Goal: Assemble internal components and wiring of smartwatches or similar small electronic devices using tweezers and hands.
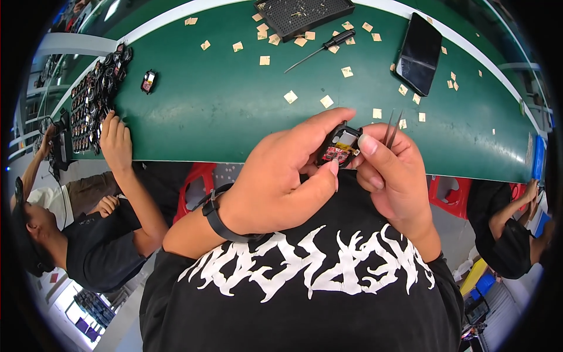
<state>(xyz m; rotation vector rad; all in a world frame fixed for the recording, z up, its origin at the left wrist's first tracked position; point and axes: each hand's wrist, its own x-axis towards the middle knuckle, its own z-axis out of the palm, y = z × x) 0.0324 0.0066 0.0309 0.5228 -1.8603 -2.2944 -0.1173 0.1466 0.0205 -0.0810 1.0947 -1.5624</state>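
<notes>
My left hand (281,176) grips a small black watch-like case (342,141) between thumb and fingers, just past the table's near edge. The case's inside faces up, with a red circuit board, a silvery part and a yellow strip showing. My right hand (396,170) is at its right side, thumb and fingertips close against the rim. A pair of metal tweezers (392,130) sticks up from between my right fingers, points away from the case. Whether the right fingertips also pinch a small part is hidden.
Tan paper squares (326,101) lie scattered over the green table (205,117). Farther off are a screwdriver (319,51), a black tray (302,17) and a dark tablet-like slab (418,54). A similar case (149,81) and rows of devices (97,94) lie left, near a co-worker's hand (116,141).
</notes>
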